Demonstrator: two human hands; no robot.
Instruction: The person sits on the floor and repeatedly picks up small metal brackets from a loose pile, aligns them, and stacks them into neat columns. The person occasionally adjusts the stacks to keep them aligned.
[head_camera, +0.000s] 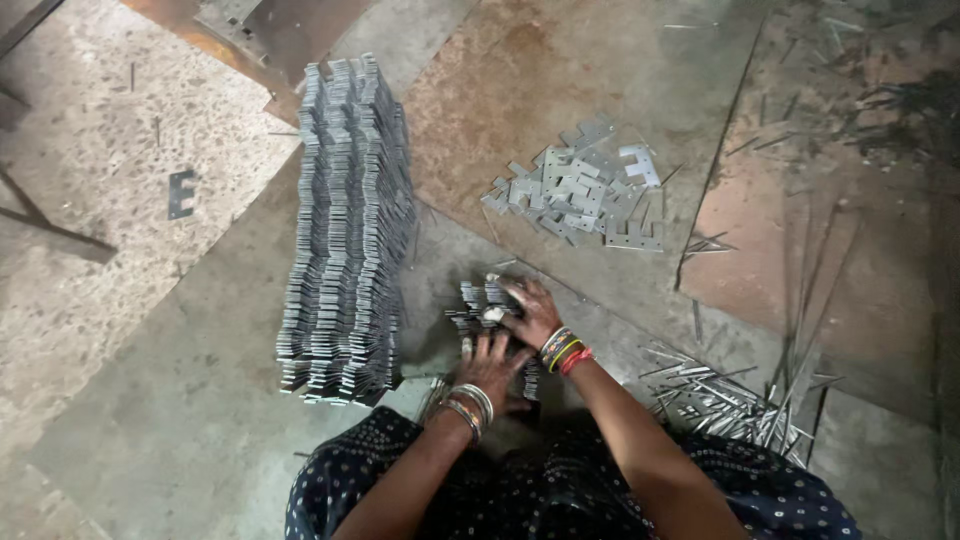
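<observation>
Head view. Left hand (490, 365) and right hand (530, 312) both closed around a short bundle of grey metal brackets (478, 305), on the floor just right of the long bracket stack (345, 240). Loose bracket pile (580, 195) farther out. Metal strips (720, 400) at right. No packages or labels visible.

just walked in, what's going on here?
A person sits on the floor with both hands on a short stack of flat metal brackets. The left hand steadies its near end, and the right hand presses on top. A long finished row of stacked brackets lies to the left, a loose pile of brackets beyond, and thin metal strips to the right.
</observation>
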